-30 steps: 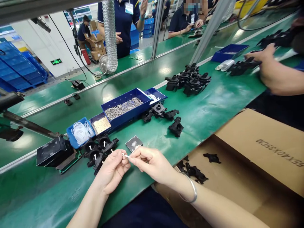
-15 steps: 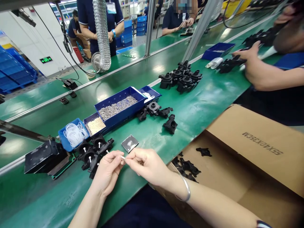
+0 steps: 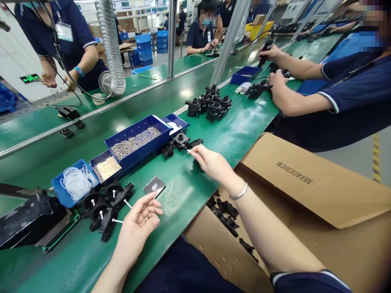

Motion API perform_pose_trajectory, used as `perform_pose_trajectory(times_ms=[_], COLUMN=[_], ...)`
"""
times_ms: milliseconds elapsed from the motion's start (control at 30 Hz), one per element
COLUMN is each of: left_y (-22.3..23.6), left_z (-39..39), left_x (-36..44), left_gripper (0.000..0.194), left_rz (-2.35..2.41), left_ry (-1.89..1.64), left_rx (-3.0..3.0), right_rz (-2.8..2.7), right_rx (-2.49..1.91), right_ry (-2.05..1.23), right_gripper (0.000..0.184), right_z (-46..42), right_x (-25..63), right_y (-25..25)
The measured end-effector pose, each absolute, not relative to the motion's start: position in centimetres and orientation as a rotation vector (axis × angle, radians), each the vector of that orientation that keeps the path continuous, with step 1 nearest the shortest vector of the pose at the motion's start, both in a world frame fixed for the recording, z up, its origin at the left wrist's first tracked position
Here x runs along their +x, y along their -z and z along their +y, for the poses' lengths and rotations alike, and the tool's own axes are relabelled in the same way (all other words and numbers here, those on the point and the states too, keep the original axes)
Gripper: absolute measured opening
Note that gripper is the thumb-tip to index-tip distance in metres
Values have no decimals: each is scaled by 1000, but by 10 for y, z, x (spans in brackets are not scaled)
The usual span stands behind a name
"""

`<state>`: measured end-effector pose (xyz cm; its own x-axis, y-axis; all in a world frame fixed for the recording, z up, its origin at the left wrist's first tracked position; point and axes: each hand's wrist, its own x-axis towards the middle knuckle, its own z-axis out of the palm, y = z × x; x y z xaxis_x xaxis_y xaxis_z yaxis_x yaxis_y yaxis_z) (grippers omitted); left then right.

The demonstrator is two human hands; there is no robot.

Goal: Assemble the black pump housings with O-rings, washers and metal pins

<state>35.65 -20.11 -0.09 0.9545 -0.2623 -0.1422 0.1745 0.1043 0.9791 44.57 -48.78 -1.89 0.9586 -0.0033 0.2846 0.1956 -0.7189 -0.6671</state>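
Observation:
My left hand is open, palm up with fingers loosely curled and nothing in it. It is beside several black plastic housings that have white pins standing in them. My right hand reaches out over the bench, thumb and fingers pinched on a small white pin. Under and just left of that hand lies a black housing, mostly hidden by the fingers. Close by is another black housing with a round collar. A small flat square plate with a whitish smear lies between my hands.
Blue bins hold metal pins, small cream pieces, white rings and white pieces. More housings cluster farther along. A cardboard box stands at the bench edge. A co-worker's arm is at right.
My hands have parted. The right hand has moved forward and right with the white pin, over the black housing; the left hand has opened. The view has turned right.

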Motion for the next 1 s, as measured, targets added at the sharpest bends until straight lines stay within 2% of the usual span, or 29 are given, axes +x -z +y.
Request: perform_pose_trajectory(times_ms=[67, 133, 333, 400, 467, 600, 767, 1000], left_y=[7, 14, 16, 9, 1, -7, -7, -8], left_z=[-198, -198, -221, -228, -228, -216, -205, -207], left_x=[356, 354, 348, 351, 355, 361, 358, 359], left_gripper=[47, 52, 68, 61, 47, 39, 37, 34], left_rz=[-98, -128, -184, -102, 51, 317, 403, 420], left_ry=[395, 434, 336, 281, 259, 389, 461, 449], left_rx=[1473, 1500, 1430, 1342, 1200, 860, 660, 610], right_rz=[-92, -67, -121, -154, -153, -113, -177, -281], right_rx=[-2461, -2363, -1315, -1105, -1026, -1093, -1341, -1684], right_ry=[249, 145, -349, -439, -377, -157, -279, -255], right_gripper=[19, 22, 31, 29, 26, 22, 23, 23], right_z=[-512, -516, -433, -405, -389, -388, -391, -376], right_x=[456, 451, 396, 386, 383, 387, 374, 356], right_y=[22, 21, 7, 3, -1, -4, 4, 5])
